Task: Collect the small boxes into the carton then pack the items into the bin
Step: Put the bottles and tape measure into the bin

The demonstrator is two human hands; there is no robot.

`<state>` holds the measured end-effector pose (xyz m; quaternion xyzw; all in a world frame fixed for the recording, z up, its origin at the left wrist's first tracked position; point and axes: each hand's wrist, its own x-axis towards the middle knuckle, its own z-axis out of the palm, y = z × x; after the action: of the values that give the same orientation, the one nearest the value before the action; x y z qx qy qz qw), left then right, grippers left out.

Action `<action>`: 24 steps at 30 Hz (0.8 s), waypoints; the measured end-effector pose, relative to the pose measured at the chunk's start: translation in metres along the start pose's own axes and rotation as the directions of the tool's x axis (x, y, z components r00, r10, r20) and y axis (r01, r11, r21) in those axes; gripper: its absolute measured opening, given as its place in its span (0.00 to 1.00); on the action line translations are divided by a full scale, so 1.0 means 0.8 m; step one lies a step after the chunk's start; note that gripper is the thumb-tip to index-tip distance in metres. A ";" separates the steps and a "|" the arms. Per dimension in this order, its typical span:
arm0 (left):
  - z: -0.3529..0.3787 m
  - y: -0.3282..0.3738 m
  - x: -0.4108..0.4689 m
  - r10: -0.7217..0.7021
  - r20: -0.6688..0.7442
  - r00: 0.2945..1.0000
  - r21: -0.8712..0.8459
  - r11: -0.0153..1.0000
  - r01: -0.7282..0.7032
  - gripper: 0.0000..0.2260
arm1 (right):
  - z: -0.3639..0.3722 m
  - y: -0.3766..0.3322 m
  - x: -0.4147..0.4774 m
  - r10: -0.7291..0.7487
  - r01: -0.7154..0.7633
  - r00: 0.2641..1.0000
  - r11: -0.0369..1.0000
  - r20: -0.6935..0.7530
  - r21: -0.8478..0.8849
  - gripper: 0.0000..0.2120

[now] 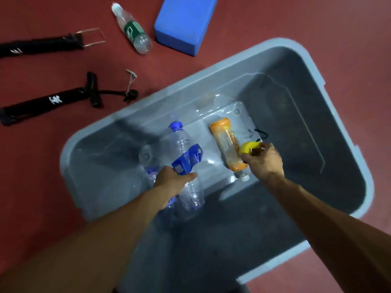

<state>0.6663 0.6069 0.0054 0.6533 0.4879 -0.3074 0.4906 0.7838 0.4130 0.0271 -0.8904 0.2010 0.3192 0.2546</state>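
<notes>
Hands reach down into a grey-blue bin [190, 84] that stands on a red floor [338, 28], seen from the head camera. The left hand [171, 178] grips a clear bottle [184, 144] with a blue cap and a torn blue label. Its fingers [190, 176] are curled round the bottle's middle, and the capped end points away from the person, over the left part of the bin. Just under that hand a second clear bottle [148, 157] with a blue label lies on the bin's bottom, partly hidden by the wrist.

The right hand [264, 161] pinches a small yellow rounded object [248, 148] with a thin black cord at its far side; what it is cannot be told. It is held just beside an orange-labelled bottle [226, 140], which lies flat near the middle of the bin, cap toward the person.

Outside the bin, on the floor beyond its far left corner, lie a green-labelled bottle [132, 29] and a blue block [184, 22], near each other. Further left are two black straps [42, 45], one above the other.
</notes>
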 end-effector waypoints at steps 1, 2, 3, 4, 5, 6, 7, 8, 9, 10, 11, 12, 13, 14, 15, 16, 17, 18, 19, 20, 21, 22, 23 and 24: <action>0.011 -0.008 0.012 -0.007 -0.010 1.000 -0.019 1.000 0.007 0.17 | 0.007 0.010 0.015 0.011 -0.011 1.000 1.000 -0.012 -0.027 0.30; 0.018 -0.014 0.022 -0.022 -0.006 1.000 -0.051 0.998 0.022 0.17 | 0.013 0.017 0.026 0.023 -0.024 1.000 0.999 -0.019 -0.031 0.30; 0.023 -0.019 0.028 -0.040 0.014 0.999 -0.077 0.996 0.041 0.18 | 0.017 0.023 0.034 0.038 -0.038 0.999 0.999 -0.025 -0.029 0.29; 0.026 -0.021 0.028 -0.056 0.039 0.998 -0.084 0.995 0.059 0.20 | 0.018 0.027 0.037 0.047 -0.048 0.999 0.998 -0.026 -0.034 0.27; 0.027 -0.024 0.027 -0.079 0.062 0.995 -0.075 0.994 0.083 0.23 | 0.017 0.030 0.036 0.054 -0.054 0.998 0.998 -0.013 -0.040 0.25; 0.027 -0.025 0.024 -0.102 0.072 0.992 -0.060 0.993 0.106 0.24 | 0.015 0.031 0.031 0.056 -0.056 0.998 0.997 0.006 -0.047 0.23; 0.023 -0.023 0.017 -0.116 0.071 0.991 -0.042 0.992 0.119 0.22 | 0.011 0.030 0.022 0.054 -0.053 0.998 0.997 0.024 -0.054 0.22; 0.018 -0.018 0.006 -0.122 0.073 0.990 -0.042 0.991 0.126 0.20 | 0.005 0.028 0.010 0.042 -0.040 0.999 0.997 0.032 -0.062 0.22; 0.010 -0.008 -0.008 -0.114 0.078 0.990 -0.046 0.992 0.118 0.20 | -0.003 0.024 -0.003 0.025 -0.022 0.999 0.998 0.041 -0.065 0.22; 0.000 0.002 -0.023 -0.100 0.081 0.992 -0.044 0.994 0.104 0.25 | -0.013 0.017 -0.018 -0.002 0.005 0.999 0.998 0.051 -0.057 0.21; -0.013 0.014 -0.040 -0.083 0.080 0.993 -0.031 0.996 0.086 0.29 | -0.026 0.007 -0.035 -0.020 0.022 0.998 0.999 0.066 -0.041 0.21; -0.028 0.026 -0.058 -0.069 0.078 0.995 -0.014 0.997 0.070 0.31 | -0.039 -0.004 -0.053 -0.036 0.038 0.996 0.999 0.082 -0.023 0.20; -0.044 0.040 -0.079 -0.043 0.077 0.996 -0.008 0.999 0.043 0.30 | -0.054 -0.016 -0.071 -0.041 0.042 0.994 0.999 0.100 -0.007 0.19; -0.061 0.055 -0.102 -0.017 0.074 0.997 -0.016 1.000 0.018 0.26 | -0.070 -0.031 -0.090 -0.047 0.046 0.992 0.999 0.113 0.008 0.18; -0.078 0.071 -0.126 0.017 0.070 0.997 -0.032 0.999 -0.014 0.22 | -0.086 -0.046 -0.110 -0.056 0.053 0.991 0.998 0.126 0.020 0.17; -0.095 0.087 -0.152 0.052 0.063 0.997 -0.048 0.998 -0.049 0.19 | -0.103 -0.062 -0.132 -0.076 0.072 0.988 0.997 0.136 0.035 0.17; -0.112 0.103 -0.180 0.090 0.049 0.995 -0.063 0.994 -0.087 0.17 | -0.119 -0.077 -0.154 -0.091 0.083 0.985 0.995 0.150 0.053 0.17; -0.130 0.118 -0.211 0.120 0.032 0.992 -0.083 0.990 -0.117 0.15 | -0.134 -0.092 -0.178 -0.101 0.089 0.980 0.993 0.172 0.076 0.17; -0.149 0.130 -0.241 0.150 0.010 0.989 -0.102 0.984 -0.148 0.13 | -0.149 -0.108 -0.204 -0.111 0.092 0.974 0.990 0.200 0.102 0.17; -0.168 0.141 -0.273 0.172 -0.013 0.985 -0.115 0.978 -0.172 0.11 | -0.165 -0.123 -0.231 -0.127 0.099 0.966 0.987 0.225 0.130 0.16; -0.187 0.150 -0.303 0.192 -0.037 0.981 -0.127 0.973 -0.195 0.09 | -0.180 -0.138 -0.258 -0.145 0.107 0.959 0.981 0.245 0.161 0.16; -0.206 0.156 -0.331 0.207 -0.054 0.977 -0.134 0.968 -0.212 0.07 | -0.193 -0.151 -0.283 -0.159 0.110 0.954 0.975 0.255 0.194 0.16; -0.225 0.160 -0.358 0.223 -0.068 0.972 -0.137 0.963 -0.230 0.04 | -0.205 -0.163 -0.309 -0.167 0.109 0.951 0.969 0.261 0.224 0.16; -0.246 0.162 -0.382 0.238 -0.085 0.967 -0.132 0.960 -0.248 0.03 | -0.211 -0.173 -0.332 -0.175 0.109 0.949 0.963 0.263 0.246 0.16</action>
<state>0.6701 0.6836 0.3834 0.6819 0.4408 -0.1870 0.5529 0.7444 0.4764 0.3631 -0.8129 0.1330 0.3982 0.4036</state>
